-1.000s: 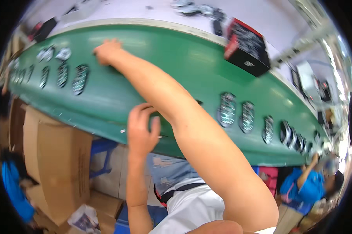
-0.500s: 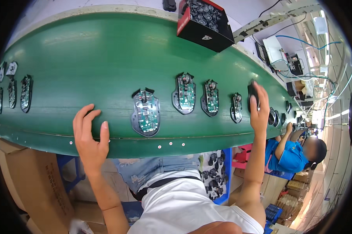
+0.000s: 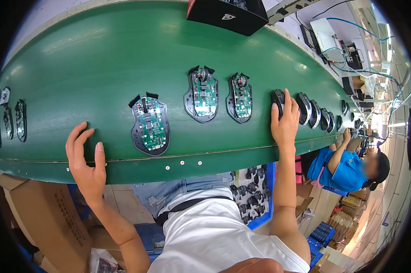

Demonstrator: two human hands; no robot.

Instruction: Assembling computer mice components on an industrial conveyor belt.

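Observation:
My right hand [image 3: 285, 123] is closed round a black computer mouse [image 3: 277, 100], which sits between thumb and fingers on the green work surface. The hand covers part of that mouse. My left hand [image 3: 88, 166] is open over the front edge, fingers spread, holding nothing. Between the hands lie three opened mouse bases with green circuit boards showing. The nearest to my left hand is a wide mouse base [image 3: 151, 125]. Farther right are a second mouse base [image 3: 201, 96] and a third mouse base [image 3: 240, 98].
Several covered black mice [image 3: 304, 108] line up beyond my right hand. Opened mouse bases [image 3: 20, 121] lie at the far left. A black box [image 3: 228, 17] stands at the back. Below the edge are a blue crate [image 3: 270, 191] and a cardboard box [image 3: 46, 214]. A person in blue [image 3: 337, 168] sits at right.
The view has shifted, and the mouse bases appear farther left. My right hand and its black mouse are closer to them. The small open base beside that hand no longer shows.

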